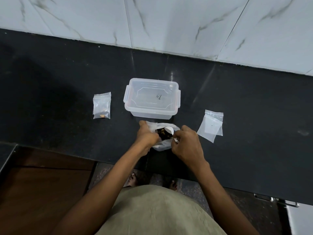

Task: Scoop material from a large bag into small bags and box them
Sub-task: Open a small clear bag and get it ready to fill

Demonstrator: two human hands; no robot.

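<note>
On the black counter [67, 82] stands 1 clear plastic box [151, 99], near the middle, with 1 large bag [162, 133] at the front edge and 1 white scoop [169, 129] in it. 1 filled small bag [101, 106] lies toward the left end. 2 empty small bags [210, 125] overlap toward the right end. 2 hands work there: 1 left hand [147, 135], 1 right hand [187, 141].

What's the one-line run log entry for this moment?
left hand holds large bag open | right hand grips white scoop in bag | box lidded | one filled small bag left of box
</note>
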